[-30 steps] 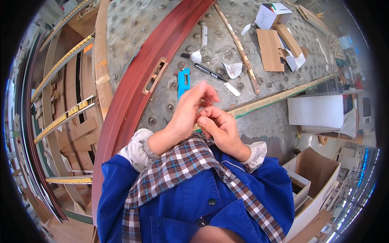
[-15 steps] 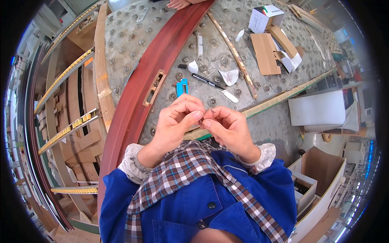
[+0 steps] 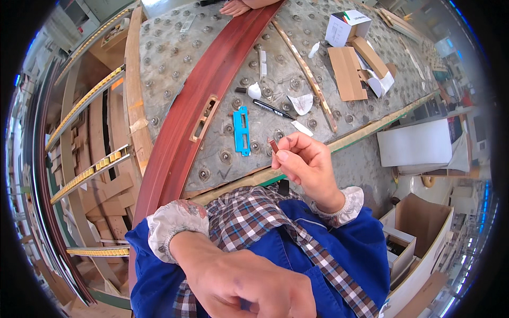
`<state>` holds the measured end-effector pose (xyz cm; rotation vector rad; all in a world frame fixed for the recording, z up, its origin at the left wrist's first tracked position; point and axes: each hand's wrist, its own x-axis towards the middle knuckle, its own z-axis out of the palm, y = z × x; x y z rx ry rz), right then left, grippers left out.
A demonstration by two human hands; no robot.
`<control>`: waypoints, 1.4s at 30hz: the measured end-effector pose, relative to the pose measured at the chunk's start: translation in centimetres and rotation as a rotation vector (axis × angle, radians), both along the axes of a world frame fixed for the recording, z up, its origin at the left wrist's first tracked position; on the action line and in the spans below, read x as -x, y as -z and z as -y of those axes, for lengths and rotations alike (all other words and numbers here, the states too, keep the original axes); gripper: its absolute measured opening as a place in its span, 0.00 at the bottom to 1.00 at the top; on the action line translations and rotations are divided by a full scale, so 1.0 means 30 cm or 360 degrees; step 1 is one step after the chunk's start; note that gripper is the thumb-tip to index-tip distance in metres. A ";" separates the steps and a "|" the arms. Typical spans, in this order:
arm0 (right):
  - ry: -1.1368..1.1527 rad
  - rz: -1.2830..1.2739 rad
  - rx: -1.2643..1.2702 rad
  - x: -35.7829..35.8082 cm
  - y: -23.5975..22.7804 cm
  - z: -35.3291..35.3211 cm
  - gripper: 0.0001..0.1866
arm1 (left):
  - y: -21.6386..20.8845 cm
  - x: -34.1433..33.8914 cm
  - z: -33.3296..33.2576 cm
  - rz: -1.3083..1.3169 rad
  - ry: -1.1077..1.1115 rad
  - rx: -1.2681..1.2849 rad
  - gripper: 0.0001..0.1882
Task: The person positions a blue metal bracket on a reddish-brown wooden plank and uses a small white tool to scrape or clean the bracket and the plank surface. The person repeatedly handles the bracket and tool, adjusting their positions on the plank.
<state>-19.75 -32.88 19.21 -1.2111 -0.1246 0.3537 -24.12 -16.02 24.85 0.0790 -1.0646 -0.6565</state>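
Right hand [image 3: 308, 163], bare, is clamping its thumb and fingertips on a small, thin, reddish-brown strip [image 3: 274, 147], holding it above the grey metal worktop [image 3: 214, 180] just inside the near edge. Well apart from it, the bare left hand [image 3: 249, 283] is bending in front of the person's blue jacket [image 3: 347, 249], low and close to the camera; its fingertips are running out of view, so whether it is gripping anything cannot be told. Near the same edge, a bright-blue rectangular plate with cut-out openings [image 3: 242, 131] is lying to the left of the strip. Along the worktop's left side, a long, dark-red wooden beam with an oblong slot [image 3: 177, 127] is stretching toward the far edge, where a co-worker's hand [image 3: 235, 7] is appearing near it. Beyond the plate, a black marker pen [image 3: 272, 108] is lying; toward the right edge, a flat brown cardboard piece [image 3: 347, 74] is resting.
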 end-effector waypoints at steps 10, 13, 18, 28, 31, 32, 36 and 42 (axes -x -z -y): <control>0.0028 0.0671 0.0133 0.025 -0.131 0.029 0.06 | -0.004 -0.026 -0.057 0.0665 -0.0224 -0.0544 0.05; 0.0012 0.1000 0.0387 0.022 -0.176 0.040 0.06 | -0.003 -0.085 -0.062 0.0792 -0.0821 -0.0596 0.13; 0.0254 0.1693 0.1163 0.005 -0.176 0.034 0.09 | 0.041 -0.129 -0.067 0.0888 -0.2466 -0.1461 0.17; -0.0012 0.0260 -0.0034 0.071 -0.110 0.020 0.07 | 0.091 -0.091 -0.054 -0.0109 -0.1638 -0.1873 0.07; 0.0057 0.0249 0.0061 0.082 -0.078 0.015 0.07 | 0.123 -0.085 -0.036 -0.0110 -0.1720 -0.1913 0.08; 0.0071 0.0275 0.0036 0.079 -0.068 0.014 0.08 | 0.128 -0.084 -0.028 -0.0126 -0.1755 -0.1896 0.08; 0.0159 0.0330 -0.0010 0.086 -0.049 0.005 0.08 | 0.151 -0.081 -0.001 -0.0090 -0.1898 -0.1839 0.07; 0.0192 0.0104 -0.0215 0.085 -0.036 -0.011 0.06 | 0.180 -0.081 0.015 -0.0065 -0.2024 -0.1777 0.08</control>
